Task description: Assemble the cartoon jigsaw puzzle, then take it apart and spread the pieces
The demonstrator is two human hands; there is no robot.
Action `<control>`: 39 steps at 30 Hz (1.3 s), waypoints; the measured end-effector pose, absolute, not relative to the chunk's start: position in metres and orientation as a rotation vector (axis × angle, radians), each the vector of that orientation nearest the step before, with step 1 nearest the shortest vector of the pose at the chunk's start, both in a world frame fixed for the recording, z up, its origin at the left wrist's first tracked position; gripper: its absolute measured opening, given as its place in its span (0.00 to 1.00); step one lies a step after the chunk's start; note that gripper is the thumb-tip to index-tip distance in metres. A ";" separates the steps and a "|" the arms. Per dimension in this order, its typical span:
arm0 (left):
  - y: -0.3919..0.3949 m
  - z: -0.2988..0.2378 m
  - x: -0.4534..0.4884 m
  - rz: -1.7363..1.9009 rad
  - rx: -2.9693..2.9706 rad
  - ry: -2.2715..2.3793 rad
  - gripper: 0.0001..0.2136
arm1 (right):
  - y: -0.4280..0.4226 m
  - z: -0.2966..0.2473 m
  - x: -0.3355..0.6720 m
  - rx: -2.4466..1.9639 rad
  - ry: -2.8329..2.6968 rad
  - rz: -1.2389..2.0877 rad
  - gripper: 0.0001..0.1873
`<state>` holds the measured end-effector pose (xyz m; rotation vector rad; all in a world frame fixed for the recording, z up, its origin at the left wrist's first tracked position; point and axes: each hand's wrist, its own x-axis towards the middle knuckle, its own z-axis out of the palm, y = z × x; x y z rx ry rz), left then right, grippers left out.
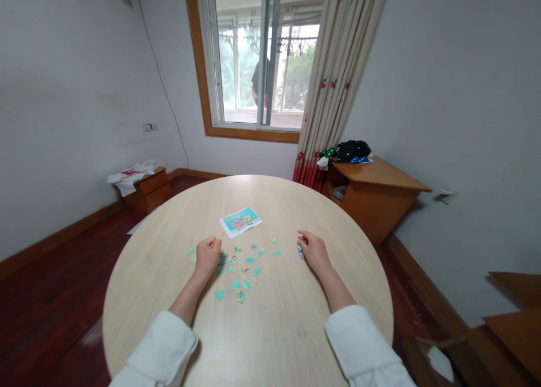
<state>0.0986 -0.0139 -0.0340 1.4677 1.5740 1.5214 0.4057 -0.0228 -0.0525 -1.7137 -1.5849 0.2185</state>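
Note:
Small jigsaw puzzle pieces [249,259], mostly turquoise with bits of yellow and pink, lie loosely scattered on the round table. At the left side of this scatter my left hand [208,256] rests closed in a fist; anything inside it is hidden. To the right, apart from the scatter, my right hand [315,250] curls its fingers on a few pink and turquoise puzzle pieces [300,252] at the tabletop. Its index finger reaches out a little. Beyond the pieces lies a printed picture card [240,222] with cartoon figures on turquoise.
The pale wooden round table [262,342] fills the foreground. Behind it are a window [239,66] and a long curtain [333,77]. A wooden cabinet [380,187] with cloths on top stands right, a small drawer unit [154,187] left. Someone's dark-clothed figure [256,83] shows outside.

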 end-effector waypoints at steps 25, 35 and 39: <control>-0.015 -0.031 0.098 1.519 1.475 1.604 0.13 | -0.009 -0.053 0.405 -1.629 -1.482 0.159 0.27; -0.015 -0.031 0.099 1.518 1.469 1.597 0.13 | -0.015 -0.051 0.396 -1.469 -1.295 0.521 0.31; -0.015 -0.031 0.099 1.510 1.474 1.599 0.13 | -0.018 -0.046 0.393 -1.360 -1.136 0.703 0.36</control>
